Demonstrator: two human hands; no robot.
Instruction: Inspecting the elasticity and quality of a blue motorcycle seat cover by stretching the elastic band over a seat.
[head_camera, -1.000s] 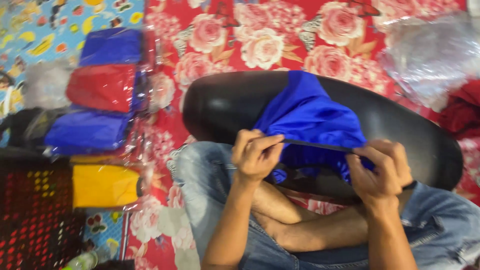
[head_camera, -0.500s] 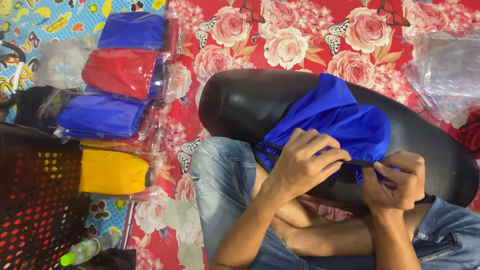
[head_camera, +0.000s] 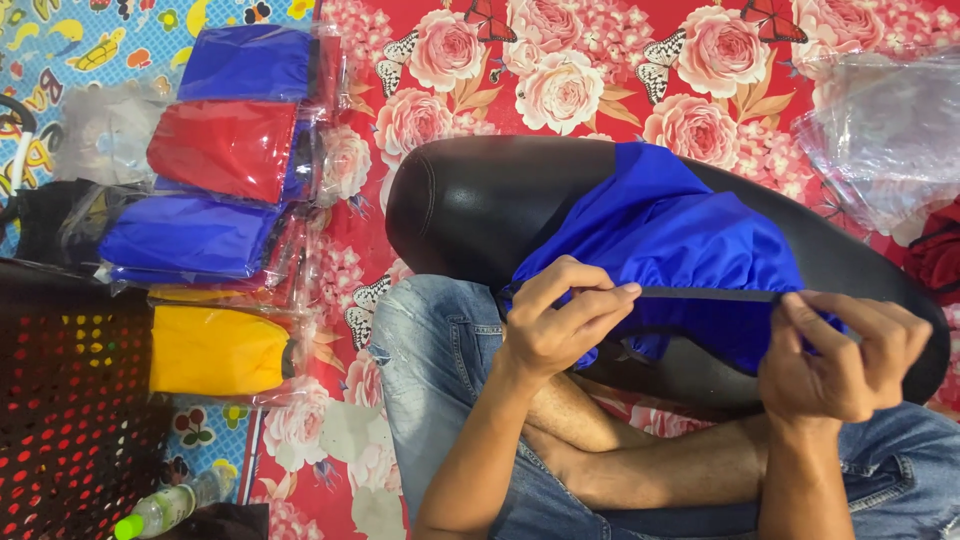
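A long black seat (head_camera: 470, 205) lies across my lap on the floor. Over its middle is draped a bright blue fabric cover (head_camera: 680, 240) with a black elastic hem. My left hand (head_camera: 560, 320) pinches that hem at the cover's near left edge. My right hand (head_camera: 845, 355) grips the same hem further right, and the black band is stretched straight between the two hands. The cover wraps only the seat's middle; both ends of the seat show bare.
Packaged covers in clear bags are stacked at left: blue (head_camera: 245, 60), red (head_camera: 220, 145), blue (head_camera: 185, 235), yellow (head_camera: 215, 350). A dark perforated crate (head_camera: 70, 420) and a green-capped bottle (head_camera: 160, 510) sit lower left. Empty clear bags (head_camera: 885, 140) lie at right on the floral mat.
My hands have spread apart along the hem, the right hand moving right, so the black band is now pulled taut. The view has shifted slightly.
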